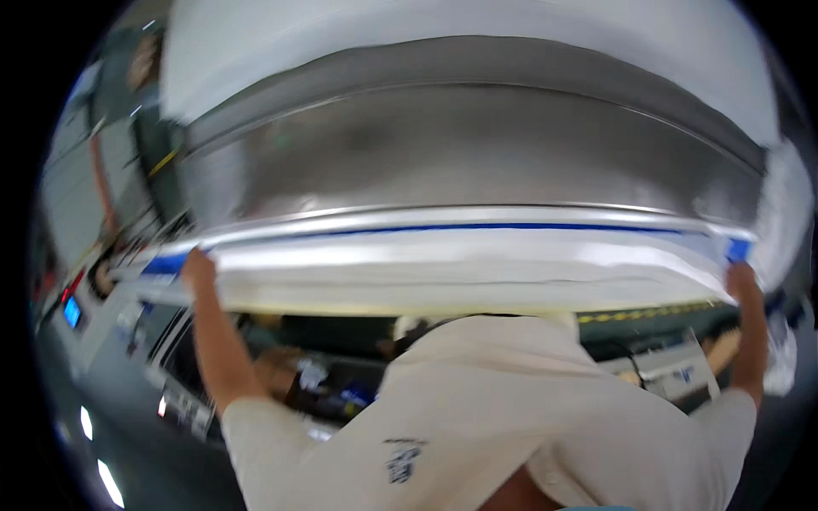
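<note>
A wide white sheet (443, 264) stretches from side to side in front of my body, with a thin blue strip (477, 226) along its far edge. At the sheet's left end, my left hand (200, 269) is closed on its edge, beside a blue patch (166, 264). My right hand (743, 281) is closed on the sheet's right end, just below another blue patch (738, 249). Both arms are spread wide. Beyond the sheet lies a broad grey metal surface (477, 149) with a raised bright near edge. Motion blur softens the fingers.
More white sheeting (460, 21) covers the far side of the metal surface, and a white bunched sheet (784, 213) hangs at the right. A lit blue screen (72, 312) is at the far left. A white box-shaped device (677, 370) sits behind my right arm.
</note>
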{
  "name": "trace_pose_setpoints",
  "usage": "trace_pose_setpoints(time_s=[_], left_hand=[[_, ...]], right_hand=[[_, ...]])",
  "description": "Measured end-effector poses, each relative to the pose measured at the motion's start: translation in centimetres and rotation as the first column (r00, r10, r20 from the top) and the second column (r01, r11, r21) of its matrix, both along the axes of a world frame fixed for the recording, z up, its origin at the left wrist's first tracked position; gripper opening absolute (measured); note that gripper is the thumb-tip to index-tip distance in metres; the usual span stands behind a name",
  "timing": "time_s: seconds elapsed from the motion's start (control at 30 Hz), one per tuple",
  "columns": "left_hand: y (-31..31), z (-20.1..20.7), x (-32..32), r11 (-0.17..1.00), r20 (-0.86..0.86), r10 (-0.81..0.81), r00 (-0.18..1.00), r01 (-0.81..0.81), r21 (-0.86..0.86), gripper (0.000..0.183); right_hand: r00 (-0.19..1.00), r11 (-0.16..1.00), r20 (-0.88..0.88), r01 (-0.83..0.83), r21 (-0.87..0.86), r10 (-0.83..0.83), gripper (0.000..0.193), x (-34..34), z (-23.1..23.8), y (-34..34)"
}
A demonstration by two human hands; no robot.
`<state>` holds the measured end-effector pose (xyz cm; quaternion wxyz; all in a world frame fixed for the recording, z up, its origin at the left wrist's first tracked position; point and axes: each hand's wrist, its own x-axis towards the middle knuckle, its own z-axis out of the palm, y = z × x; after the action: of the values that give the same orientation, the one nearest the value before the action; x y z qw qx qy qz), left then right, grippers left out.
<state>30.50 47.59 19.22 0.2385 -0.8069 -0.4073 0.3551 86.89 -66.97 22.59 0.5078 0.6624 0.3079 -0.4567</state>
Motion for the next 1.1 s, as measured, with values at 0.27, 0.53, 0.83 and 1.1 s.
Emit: trace_pose_setpoints(time_s=[0.27, 0.53, 0.83, 1.1], left_hand=[[-8.0, 0.5, 10.4, 0.993, 0.168, -0.005, 0.986, 0.025, -0.119, 0.027], [-9.5, 0.7, 13.6, 0.993, 0.297, 0.068, 0.952, -0.035, -0.115, 0.033], [-6.2, -4.7, 17.4, 0.877, 0.716, -0.439, 0.543, 0.433, 0.209, 0.037], [-9.0, -5.6, 23.3, 0.936, 0.910, -0.267, 0.317, 0.311, 0.166, 0.037]], right_hand=[[0.724, 0.728, -0.157, 0.684, 0.041, -0.671, 0.059, -3.2, 2.3, 22.9], [0.900, 0.899, 0.012, 0.436, 0.043, -0.437, 0.023, -3.3, -0.8, 18.4], [0.868, 0.481, -0.212, 0.434, 0.762, -0.448, 0.017, -5.2, -1.7, 44.2], [0.947, 0.218, -0.319, 0.318, 0.923, -0.033, 0.016, -7.8, 1.4, 78.7]])
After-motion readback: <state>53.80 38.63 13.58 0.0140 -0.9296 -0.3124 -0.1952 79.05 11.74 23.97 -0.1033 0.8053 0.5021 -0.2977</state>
